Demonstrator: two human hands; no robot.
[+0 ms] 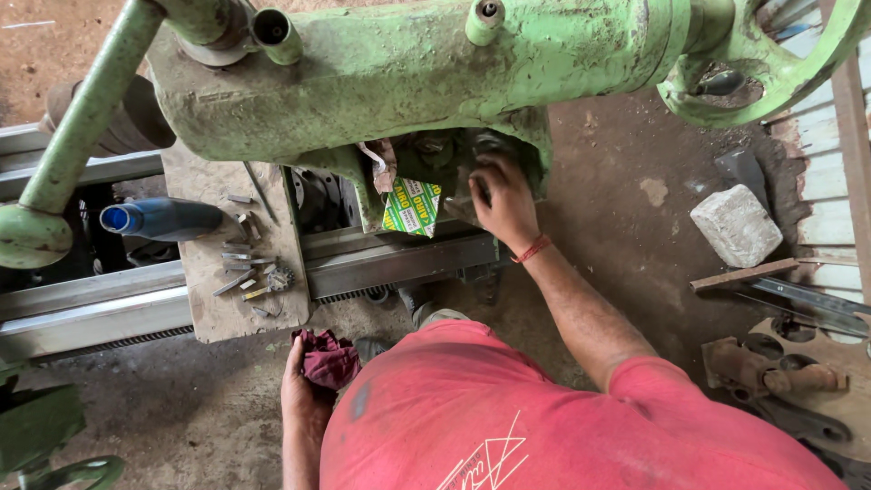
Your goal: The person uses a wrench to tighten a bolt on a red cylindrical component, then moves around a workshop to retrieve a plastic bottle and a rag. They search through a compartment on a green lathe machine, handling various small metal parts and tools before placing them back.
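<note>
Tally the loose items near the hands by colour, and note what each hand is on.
Blue: 1, blue plastic bottle lying on the bench
Green: 1, green-and-yellow cardboard box beside the right hand
Dark red: 1, dark red cloth rag held in the left hand
Grey: 1, grey stone block
Total: 4

A worn wooden board [238, 299] lies across pale metal rails [91, 299]. On it rest a dark bottle with a blue cap [161, 219], on its side, and scattered small metal bits [245, 272], perhaps cutting tools. On the dirt floor [626, 227] sits a grey stone block [736, 226].
</note>
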